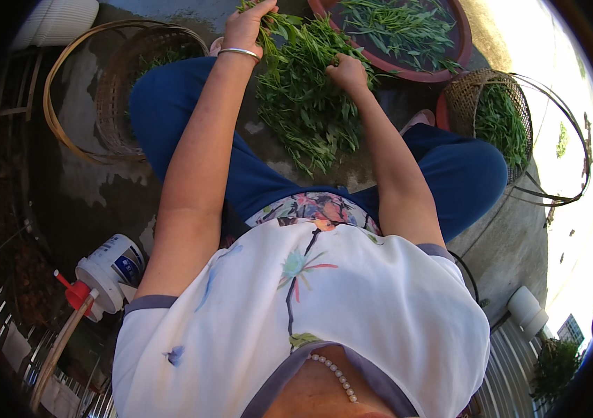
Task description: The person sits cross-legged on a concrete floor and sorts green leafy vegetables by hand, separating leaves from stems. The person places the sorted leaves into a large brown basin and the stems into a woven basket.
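A heap of long-leaved greens (312, 99), like water spinach, lies on the wet concrete between my knees. My left hand (244, 31), with a silver bangle at its wrist, is closed around a bunch of the green stems (270, 31) at the heap's far left. Its fingertips are partly cut by the top edge. My right hand (347, 73) is at the heap's right side, fingers curled and pinching some stems. Leaves partly hide what those fingers hold.
A reddish plastic basin (466, 39) with more greens stands at the far right. Woven bamboo baskets with hoop handles and greens stand beside my left knee (113, 94) and right knee (463, 94). A white bucket (119, 261) and red funnel (78, 293) are at lower left.
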Motion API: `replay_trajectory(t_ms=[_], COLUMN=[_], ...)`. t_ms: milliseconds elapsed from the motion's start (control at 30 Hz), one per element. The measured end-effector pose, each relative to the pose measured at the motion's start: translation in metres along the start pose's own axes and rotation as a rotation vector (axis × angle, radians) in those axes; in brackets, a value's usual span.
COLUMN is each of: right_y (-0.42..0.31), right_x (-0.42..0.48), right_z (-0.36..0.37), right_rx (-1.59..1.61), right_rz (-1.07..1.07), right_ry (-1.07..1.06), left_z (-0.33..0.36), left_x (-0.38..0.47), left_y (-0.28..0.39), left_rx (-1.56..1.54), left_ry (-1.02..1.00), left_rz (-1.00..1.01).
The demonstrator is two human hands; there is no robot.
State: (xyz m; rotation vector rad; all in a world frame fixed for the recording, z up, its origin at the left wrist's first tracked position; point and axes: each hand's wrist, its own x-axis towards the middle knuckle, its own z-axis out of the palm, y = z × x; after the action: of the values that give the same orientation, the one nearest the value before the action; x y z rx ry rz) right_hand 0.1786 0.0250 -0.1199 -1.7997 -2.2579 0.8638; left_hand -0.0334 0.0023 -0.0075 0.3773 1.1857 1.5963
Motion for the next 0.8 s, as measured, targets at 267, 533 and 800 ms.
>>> replay_trajectory(t_ms=[267, 533, 800], right_y=[0.013, -0.024, -0.03], right_x=[0.002, -0.017, -0.016], right_z=[-0.045, -0.081, -0.083], right_rx=[0.933, 1.272, 1.183], right_rz=[0.095, -0.084, -0.117], right_ry=[-0.206, -0.296, -0.266], left_z=[0.001, 0.03, 0.031], left_x=[-0.007, -0.025, -0.024], left_y=[-0.013, -0.036, -0.038], left_rx=[0.473, 0.735, 0.695], left_ry=[-0.232, -0.459, -0.41], left_rz=[0.157, 0.025, 0.065])
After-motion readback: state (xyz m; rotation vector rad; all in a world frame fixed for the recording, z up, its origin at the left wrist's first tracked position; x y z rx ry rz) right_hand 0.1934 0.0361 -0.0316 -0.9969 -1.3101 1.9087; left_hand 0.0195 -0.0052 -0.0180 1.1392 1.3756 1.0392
